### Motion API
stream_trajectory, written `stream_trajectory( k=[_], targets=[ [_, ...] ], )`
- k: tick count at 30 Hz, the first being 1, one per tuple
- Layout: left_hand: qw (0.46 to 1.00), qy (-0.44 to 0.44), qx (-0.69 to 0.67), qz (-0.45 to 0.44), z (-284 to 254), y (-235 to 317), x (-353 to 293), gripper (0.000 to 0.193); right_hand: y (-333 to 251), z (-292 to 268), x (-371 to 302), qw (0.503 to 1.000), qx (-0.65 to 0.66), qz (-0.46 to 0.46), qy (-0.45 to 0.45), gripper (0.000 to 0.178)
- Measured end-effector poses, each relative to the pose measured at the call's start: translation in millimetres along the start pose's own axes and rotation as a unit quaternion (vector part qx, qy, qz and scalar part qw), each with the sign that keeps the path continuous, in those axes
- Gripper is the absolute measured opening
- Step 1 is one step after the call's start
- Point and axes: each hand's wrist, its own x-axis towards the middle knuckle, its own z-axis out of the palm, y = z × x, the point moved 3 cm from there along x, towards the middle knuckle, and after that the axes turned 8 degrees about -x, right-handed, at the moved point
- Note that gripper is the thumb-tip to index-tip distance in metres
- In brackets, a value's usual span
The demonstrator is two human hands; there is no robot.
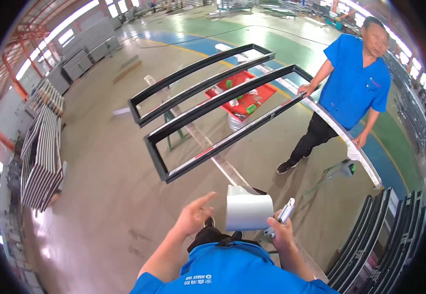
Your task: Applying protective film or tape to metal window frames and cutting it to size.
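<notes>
My left hand (195, 214) is raised in front of my body, its index finger stretched out and nothing held in it. My right hand (282, 233) is closed on a slim silvery metal piece (285, 213) that points up and away; its exact kind is unclear. Just left of that hand is a smooth silver-grey curved object (248, 211) with a rounded front. Whether the right hand touches it I cannot tell. Beyond my hands, a long black rectangular frame (232, 136) rests across two rails, and a second black frame (201, 81) lies farther off.
A co-worker (357, 78) in blue stands at the right, one hand on the nearer frame's end. Pale support rails (338, 128) run under the frames. A red tray (267, 93) holds small parts. Dark profiles (365, 235) are stacked lower right, panels (41, 157) at left.
</notes>
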Motion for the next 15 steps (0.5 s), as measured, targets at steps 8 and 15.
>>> stream_trajectory(
  k=[8, 15],
  targets=[
    [0.837, 0.132, 0.530, -0.034, -154, -128, 160, 0.058, -51, 4, 51, 0.966, 0.023, -0.135, 0.219, 0.020],
    [0.845, 0.054, 0.505, -0.169, -173, -170, 190, 0.036, -68, -3, 72, 0.900, 0.087, -0.188, 0.383, 0.022]
  ],
)
